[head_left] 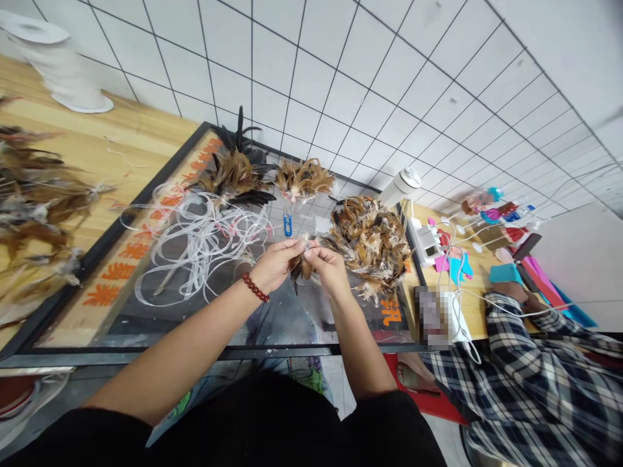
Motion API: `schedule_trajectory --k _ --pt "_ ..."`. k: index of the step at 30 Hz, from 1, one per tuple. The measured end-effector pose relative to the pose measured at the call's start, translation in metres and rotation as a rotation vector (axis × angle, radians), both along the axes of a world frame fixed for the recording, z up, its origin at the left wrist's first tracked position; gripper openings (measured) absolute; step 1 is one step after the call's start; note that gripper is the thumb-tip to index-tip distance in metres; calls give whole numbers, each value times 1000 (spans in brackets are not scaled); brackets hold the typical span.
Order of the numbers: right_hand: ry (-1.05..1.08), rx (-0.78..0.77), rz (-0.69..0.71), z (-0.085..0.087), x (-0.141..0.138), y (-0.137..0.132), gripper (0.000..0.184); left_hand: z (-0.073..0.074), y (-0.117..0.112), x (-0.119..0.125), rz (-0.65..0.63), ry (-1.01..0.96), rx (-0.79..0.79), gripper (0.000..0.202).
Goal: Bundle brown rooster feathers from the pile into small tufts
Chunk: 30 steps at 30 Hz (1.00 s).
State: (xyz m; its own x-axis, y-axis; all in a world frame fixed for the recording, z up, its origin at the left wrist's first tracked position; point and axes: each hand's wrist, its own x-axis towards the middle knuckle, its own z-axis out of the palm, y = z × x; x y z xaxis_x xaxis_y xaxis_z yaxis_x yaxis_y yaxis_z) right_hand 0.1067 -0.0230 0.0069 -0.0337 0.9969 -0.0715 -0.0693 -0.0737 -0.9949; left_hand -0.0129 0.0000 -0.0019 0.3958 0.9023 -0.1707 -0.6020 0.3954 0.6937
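My left hand (275,263), with a red bead bracelet at the wrist, and my right hand (328,264) meet over the glass-topped board. Both have their fingertips pinched on a small bunch of brown feathers (296,269), whose dark tips hang below. Close by on the right lies a large heap of brown feathers (372,243). To the left is a loose tangle of clear plastic strip (195,240). Just beyond my hands are blue thread snips (287,224). Two more feather bunches lie at the far edge, one brown (302,178) and one with black plumes (236,172).
A white bottle (402,187) stands behind the heap. At right are a power strip (424,243), white cables, coloured pieces and a co-worker in a plaid shirt (530,383). More feathers (36,201) and a white spool (61,65) sit on the wooden table at left. A tiled wall rises behind.
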Motion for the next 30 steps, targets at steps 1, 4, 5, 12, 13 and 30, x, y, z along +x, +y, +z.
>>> schedule_trajectory --k 1,4,5,12,13,30 --pt "-11 -2 5 0 1 -1 29 0 0 0 -6 4 8 27" --pt "-241 11 80 -2 17 -1 30 -1 2 0 102 10 18 26" --pt "-393 17 91 -2 26 1 27 -2 4 0 161 10 8 26" --pt "-1370 99 -129 10 70 33 21 -2 13 -6 349 8 -81 23" --pt "-1433 115 -124 10 69 38 22 -2 13 -6 342 9 -82 23" --pt "-88 -76 -62 2 34 20 27 -8 9 2 303 74 -129 23"
